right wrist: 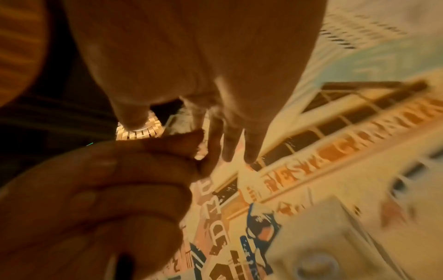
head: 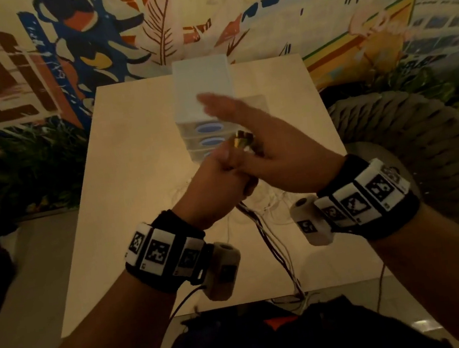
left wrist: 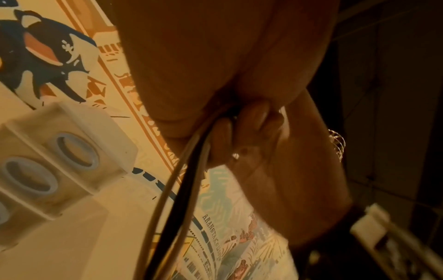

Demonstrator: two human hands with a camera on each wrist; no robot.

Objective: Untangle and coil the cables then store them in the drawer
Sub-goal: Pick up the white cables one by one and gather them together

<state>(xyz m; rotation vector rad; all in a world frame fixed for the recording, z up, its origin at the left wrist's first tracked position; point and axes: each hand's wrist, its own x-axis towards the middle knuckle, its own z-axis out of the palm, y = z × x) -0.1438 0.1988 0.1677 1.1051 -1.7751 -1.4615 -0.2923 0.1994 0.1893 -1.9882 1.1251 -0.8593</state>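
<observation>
Left hand fisted around bundle of thin black and white cables, frame centre.
Right hand fingers straight, holding nothing; white plastic drawer unit behind.

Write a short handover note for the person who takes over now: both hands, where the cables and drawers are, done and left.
Left hand: fist gripping the cable bundle, which hangs over the table edge.
Right hand: fingers straight, thumb at the bundle's gold braided end.
Drawer unit: behind the hands; visible drawers appear closed.
Done: cables gathered.
Left: coil, open a drawer, store; thin white wires remain on the table.
</observation>
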